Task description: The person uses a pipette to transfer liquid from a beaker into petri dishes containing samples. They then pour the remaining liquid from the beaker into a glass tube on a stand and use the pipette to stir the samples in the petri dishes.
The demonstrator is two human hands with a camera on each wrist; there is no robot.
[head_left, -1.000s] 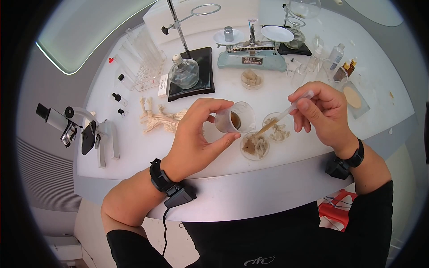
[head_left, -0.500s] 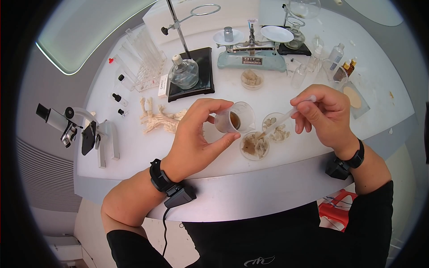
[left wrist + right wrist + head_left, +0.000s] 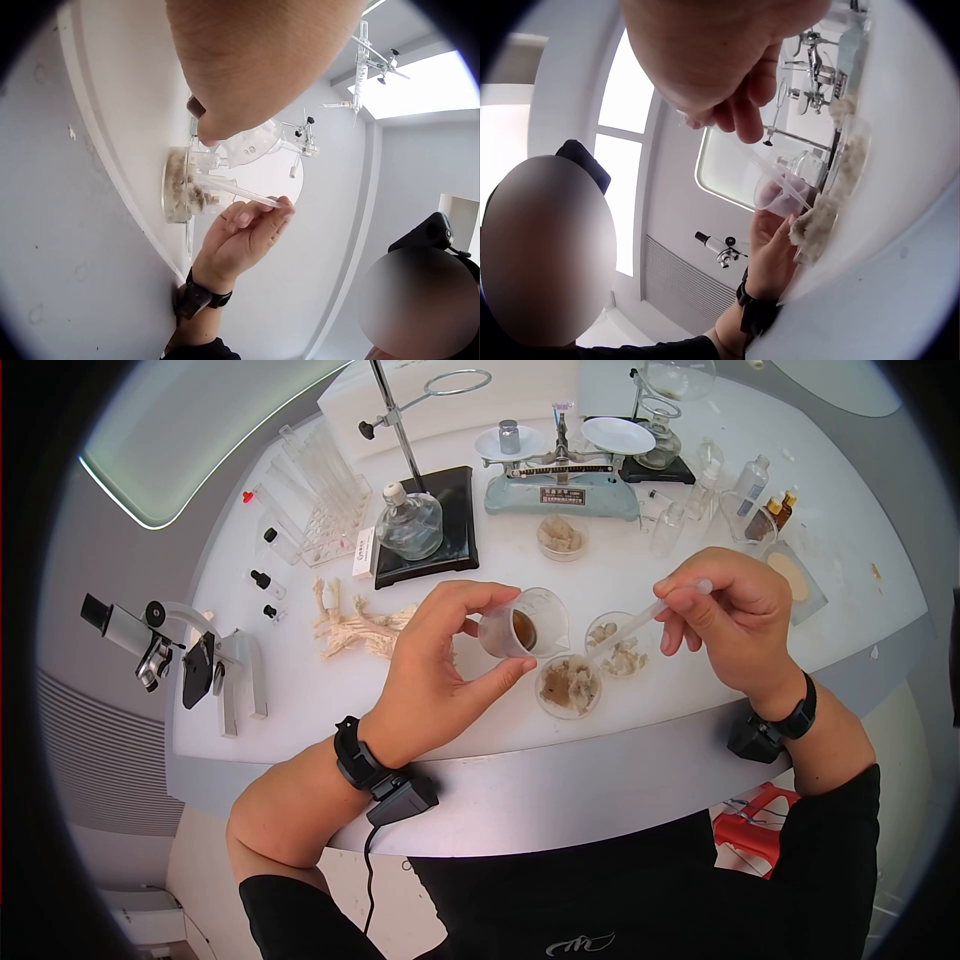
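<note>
My left hand (image 3: 425, 665) grips a small clear plastic beaker (image 3: 548, 612) between thumb and fingers. The beaker leans sideways, with brown liquid (image 3: 525, 628) inside. Between thumb and fingers, my right hand (image 3: 738, 618) pinches a translucent plastic dropper (image 3: 640, 620). Its tip points down-left over the near petri dish (image 3: 571, 715), whose pale fluffy clumps (image 3: 580, 688) are stained brown on the left. A second petri dish (image 3: 630, 616) with drier-looking clumps stands right behind it. In the left wrist view, the dropper (image 3: 240, 193) slants down to the clumps (image 3: 184, 187).
Behind the dishes stand a third filled dish (image 3: 563, 537) and a balance scale (image 3: 562, 497). A glass spirit lamp (image 3: 411, 528) sits on the retort stand base. Pale branching pieces (image 3: 360, 625) lie behind my left hand. Glass bottles (image 3: 752, 482) stand far right; a microscope (image 3: 200, 660) is left.
The brown liquid seen in the dropper a second ago is gone from its stem. My right hand has shifted slightly right, drawing the tip toward the dish's back edge. The left hand holds still.
</note>
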